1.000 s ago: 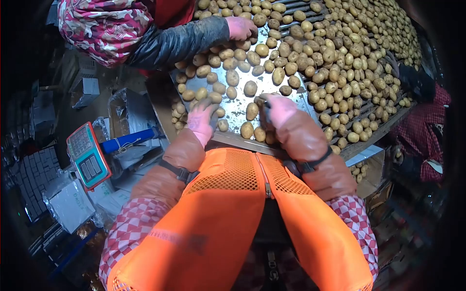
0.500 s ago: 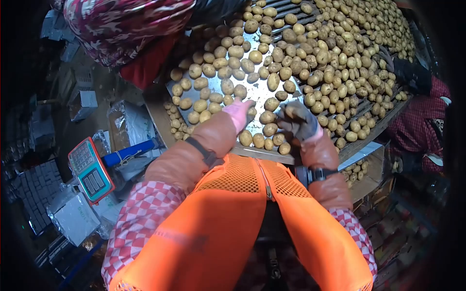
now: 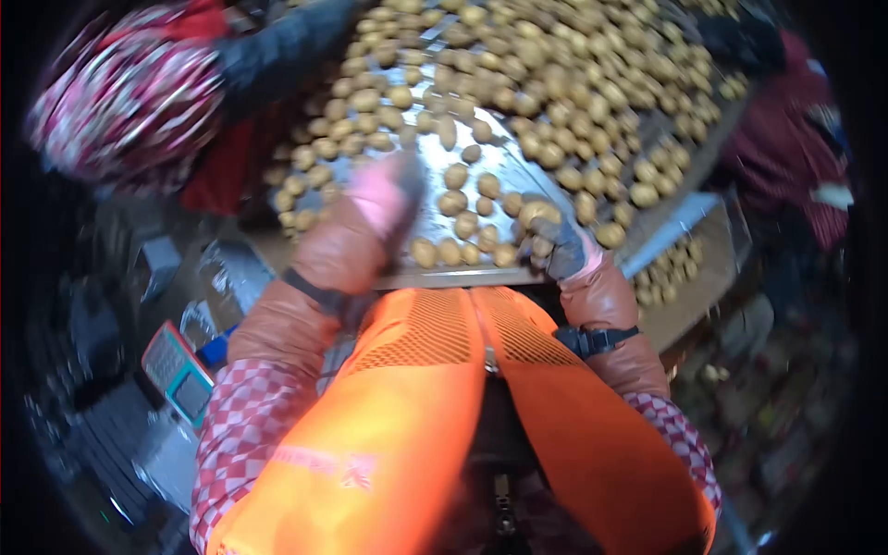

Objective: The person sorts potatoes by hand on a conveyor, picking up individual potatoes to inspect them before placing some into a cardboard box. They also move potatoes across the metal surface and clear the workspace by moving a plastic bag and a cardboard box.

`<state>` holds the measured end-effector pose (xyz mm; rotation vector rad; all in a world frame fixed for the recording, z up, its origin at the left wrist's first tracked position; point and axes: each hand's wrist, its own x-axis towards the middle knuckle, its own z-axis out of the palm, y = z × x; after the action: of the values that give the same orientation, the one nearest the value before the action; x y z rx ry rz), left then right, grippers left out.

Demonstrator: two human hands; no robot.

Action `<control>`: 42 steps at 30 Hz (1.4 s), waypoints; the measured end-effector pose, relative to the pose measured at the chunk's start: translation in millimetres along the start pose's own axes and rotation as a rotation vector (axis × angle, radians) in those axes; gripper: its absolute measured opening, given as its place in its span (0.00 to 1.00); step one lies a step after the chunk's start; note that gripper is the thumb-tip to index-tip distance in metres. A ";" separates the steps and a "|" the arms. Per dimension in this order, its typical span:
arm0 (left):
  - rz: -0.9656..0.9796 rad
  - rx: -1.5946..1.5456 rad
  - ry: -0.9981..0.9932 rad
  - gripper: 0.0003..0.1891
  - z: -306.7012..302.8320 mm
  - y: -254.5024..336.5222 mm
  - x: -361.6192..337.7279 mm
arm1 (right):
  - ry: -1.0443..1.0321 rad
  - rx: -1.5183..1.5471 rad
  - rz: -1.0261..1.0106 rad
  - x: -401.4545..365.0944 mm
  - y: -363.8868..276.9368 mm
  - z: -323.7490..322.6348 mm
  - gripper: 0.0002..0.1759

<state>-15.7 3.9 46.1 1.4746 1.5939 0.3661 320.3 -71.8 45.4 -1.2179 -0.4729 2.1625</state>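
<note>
Left hand (image 3: 388, 192) swung toward nine o'clock, too blurred to tell its grip.
Right hand (image 3: 558, 242), at the metal sheet's (image 3: 518, 166) four o'clock, curled around a potato (image 3: 539, 215).

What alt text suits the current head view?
A person's gloved right hand holds a potato near the front of a shiny metal surface; the left hand, blurred, is at its left. More potatoes spread beyond, and a co-worker's dark sleeve shows at upper left.
</note>
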 end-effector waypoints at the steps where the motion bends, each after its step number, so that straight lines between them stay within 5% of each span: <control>1: -0.241 -0.106 0.150 0.13 -21.4 4.5 10.6 | 0.018 0.138 -0.096 -20.7 6.9 -29.7 0.21; 2: 0.062 0.007 0.424 0.15 -38.4 13.8 10.6 | 0.020 0.265 -0.201 -40.5 8.5 -52.7 0.18; 3: 0.468 0.550 0.693 0.19 -60.9 -52.5 52.6 | 0.129 0.357 -0.237 -65.9 3.8 -73.7 0.16; 4: 0.265 0.623 0.698 0.28 -72.1 -62.9 67.2 | 0.234 0.450 -0.261 -91.2 -3.0 -96.0 0.15; 5: -0.248 0.568 0.495 0.36 -84.4 -25.3 59.5 | 0.216 0.652 -0.350 -113.2 8.6 -134.3 0.16; 6: -0.217 0.363 0.485 0.40 -95.0 -101.8 104.2 | 0.190 0.854 -0.436 -132.5 25.7 -169.4 0.18; 8: -0.337 0.516 0.446 0.45 -74.9 -73.3 101.5 | 0.557 0.827 -0.400 -164.2 33.9 -193.2 0.21; 10: -0.317 0.728 0.435 0.43 -48.2 -15.9 63.9 | 0.696 0.731 -0.488 -155.3 32.4 -163.3 0.24; 12: -0.165 0.791 0.344 0.40 -21.8 -15.9 29.6 | -0.014 0.496 -0.535 -127.2 40.8 -166.7 0.25; 13: -0.079 0.767 0.327 0.40 -9.2 -15.8 7.8 | -0.016 0.502 -0.541 -115.7 32.4 -138.8 0.25; 15: 0.137 0.683 0.252 0.41 9.9 -37.9 -31.9 | 0.579 -0.097 -0.328 -99.2 3.9 -70.2 0.25; 16: 0.262 0.624 0.200 0.41 16.2 -54.8 -45.5 | 0.581 -0.096 -0.328 -84.9 4.8 -74.3 0.25; 20: 0.224 0.732 0.203 0.41 26.6 -74.1 -63.2 | 0.636 -1.366 -0.169 -58.6 -22.4 -37.7 0.23; 22: 0.198 0.765 0.279 0.41 34.4 -76.0 -61.2 | 0.549 -1.720 0.034 -35.0 -14.8 -38.4 0.25; 26: 0.189 0.527 0.304 0.39 47.2 -19.6 -62.7 | 0.535 -1.828 0.121 -0.3 -8.1 -32.4 0.27; 29: 0.615 0.734 0.055 0.33 55.0 -15.5 -61.4 | 0.529 -1.415 0.046 -18.1 -12.9 -26.8 0.28; 34: 0.364 0.716 0.197 0.28 13.4 -47.0 -53.8 | 0.433 -0.891 -0.254 1.0 -15.0 -49.6 0.26; 36: 0.156 0.630 0.519 0.28 22.4 -62.2 -52.8 | 0.388 -0.484 -0.386 26.5 -40.4 -52.6 0.25; 38: 0.069 0.483 0.536 0.31 38.5 -46.0 -53.0 | 0.533 -1.019 -0.457 24.2 -95.1 6.5 0.28; 40: 0.224 0.775 0.041 0.31 33.3 6.7 -63.1 | 0.530 -1.407 -0.862 67.8 -113.5 -23.9 0.33; 42: 0.292 0.766 0.098 0.31 23.3 -22.7 -61.7 | 0.622 -1.581 -0.617 76.9 -138.9 0.3 0.30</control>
<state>-20.0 -65.6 41.9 2.3105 1.6838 -0.0338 335.6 83.4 75.3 -1.9226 -2.0599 0.5103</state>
